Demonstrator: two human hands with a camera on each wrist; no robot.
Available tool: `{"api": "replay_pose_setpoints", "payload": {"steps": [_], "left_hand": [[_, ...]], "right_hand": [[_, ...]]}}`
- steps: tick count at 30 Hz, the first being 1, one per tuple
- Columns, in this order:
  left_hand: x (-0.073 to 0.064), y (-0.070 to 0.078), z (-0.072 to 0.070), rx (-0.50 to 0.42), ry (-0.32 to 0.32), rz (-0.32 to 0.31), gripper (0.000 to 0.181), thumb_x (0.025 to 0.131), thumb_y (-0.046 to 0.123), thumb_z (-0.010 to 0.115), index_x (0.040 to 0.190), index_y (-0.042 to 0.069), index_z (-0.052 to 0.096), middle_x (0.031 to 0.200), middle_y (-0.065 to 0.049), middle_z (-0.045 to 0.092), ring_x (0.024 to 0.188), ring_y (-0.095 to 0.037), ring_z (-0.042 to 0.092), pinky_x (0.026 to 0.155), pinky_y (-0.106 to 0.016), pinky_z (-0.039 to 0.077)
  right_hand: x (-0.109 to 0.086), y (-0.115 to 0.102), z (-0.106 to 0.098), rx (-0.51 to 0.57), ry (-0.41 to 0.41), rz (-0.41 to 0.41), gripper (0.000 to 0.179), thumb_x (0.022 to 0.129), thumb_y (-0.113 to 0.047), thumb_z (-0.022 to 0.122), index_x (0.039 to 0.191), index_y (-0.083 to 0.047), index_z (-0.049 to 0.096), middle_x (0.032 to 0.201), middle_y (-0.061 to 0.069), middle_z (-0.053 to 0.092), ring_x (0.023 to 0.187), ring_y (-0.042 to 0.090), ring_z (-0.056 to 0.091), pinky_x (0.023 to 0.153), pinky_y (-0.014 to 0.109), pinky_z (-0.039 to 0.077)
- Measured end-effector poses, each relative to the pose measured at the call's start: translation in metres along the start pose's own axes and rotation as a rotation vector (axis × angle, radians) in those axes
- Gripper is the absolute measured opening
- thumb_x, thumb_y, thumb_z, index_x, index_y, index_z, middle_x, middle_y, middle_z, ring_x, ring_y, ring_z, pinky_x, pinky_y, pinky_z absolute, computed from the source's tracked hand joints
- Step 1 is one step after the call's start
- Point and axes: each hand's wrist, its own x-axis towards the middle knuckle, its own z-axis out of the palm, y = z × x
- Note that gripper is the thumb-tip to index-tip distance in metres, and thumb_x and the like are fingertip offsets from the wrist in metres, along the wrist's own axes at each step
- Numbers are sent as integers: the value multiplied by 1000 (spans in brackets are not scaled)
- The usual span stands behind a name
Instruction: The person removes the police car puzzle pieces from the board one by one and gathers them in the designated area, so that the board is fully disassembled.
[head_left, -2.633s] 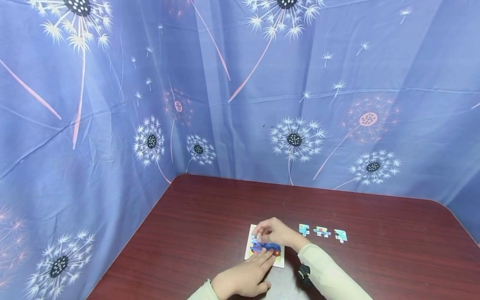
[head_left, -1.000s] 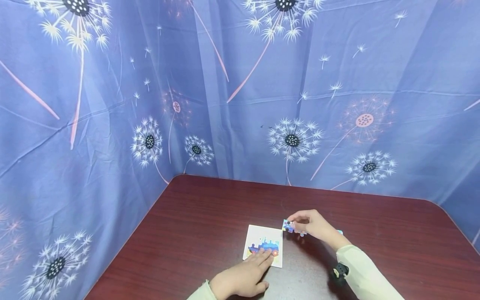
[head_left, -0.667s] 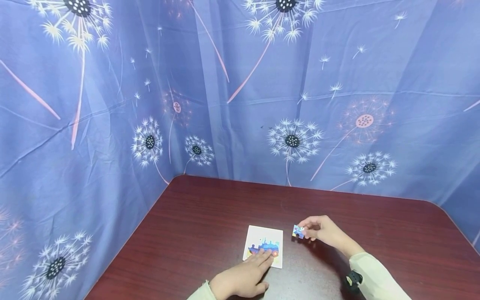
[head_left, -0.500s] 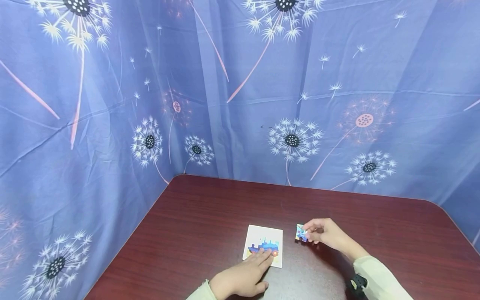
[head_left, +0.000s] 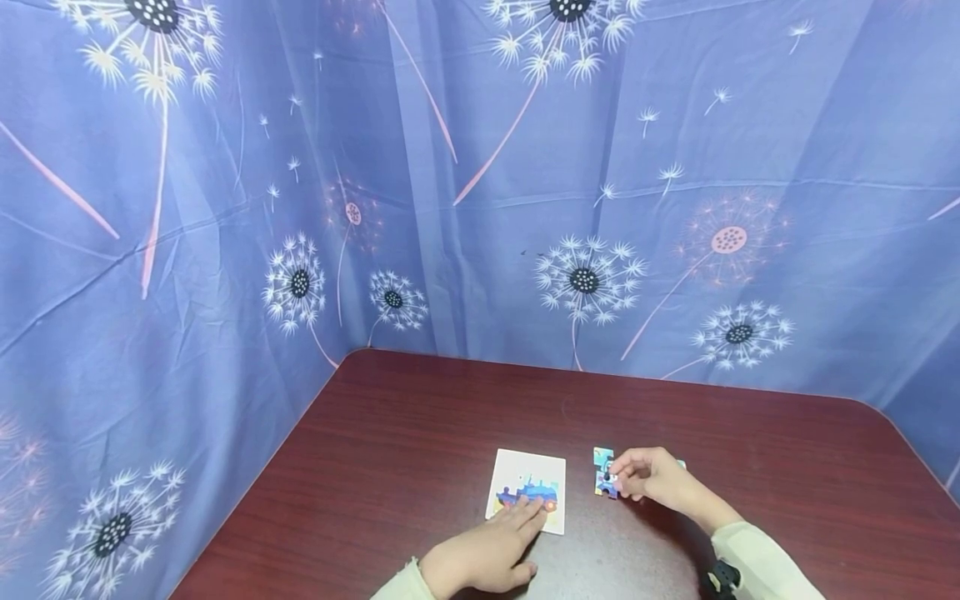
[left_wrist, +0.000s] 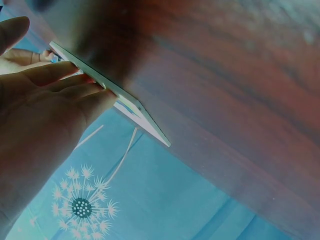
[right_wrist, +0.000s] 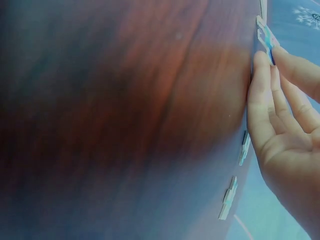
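My left hand (head_left: 491, 550) lies with straight fingers on the lower part of a square white puzzle board (head_left: 528, 460). A blue vehicle picture (head_left: 536, 492) shows above the fingertips, and the board's upper part is plain white. In the left wrist view the fingers rest along the board's edge (left_wrist: 145, 122). To the right of the board, my right hand (head_left: 663, 482) pinches a blue jigsaw piece (head_left: 604, 484) between thumb and fingers. The right wrist view shows that held piece (right_wrist: 267, 40) at the fingertips.
Just behind the held piece lies a light-blue jigsaw piece (head_left: 602, 455). Another piece (head_left: 681, 463) peeks out behind the right hand. Two loose pieces, a nearer one (right_wrist: 228, 199) and a farther one (right_wrist: 244, 148), show in the right wrist view. A dandelion-print curtain (head_left: 480, 250) borders the dark red table (head_left: 420, 433).
My right hand has moved from over the board to the right, carrying the jigsaw piece, then slightly nearer; the piece has turned in the fingers. My left hand stays on the board.
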Motion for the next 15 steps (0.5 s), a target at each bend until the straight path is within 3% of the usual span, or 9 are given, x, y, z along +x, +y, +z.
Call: {"api": "replay_pose_setpoints", "payload": {"steps": [8, 15], "left_hand": [[1, -1, 0, -3, 1, -1, 63, 95, 31, 54, 147, 0, 34, 155, -14, 29, 143, -26, 25, 113, -38, 28], [1, -1, 2, -3, -2, -4, 64, 95, 31, 55, 148, 1, 34, 155, -13, 29, 143, -26, 25, 114, -37, 28]], "right_hand": [[2, 0, 1, -48, 31, 48, 13, 81, 8, 64, 94, 8, 66, 77, 14, 64, 58, 7, 53, 50, 23, 48], [2, 0, 4, -98, 36, 36, 12, 78, 9, 64, 90, 8, 67, 75, 11, 66, 58, 3, 52, 50, 21, 47]]}}
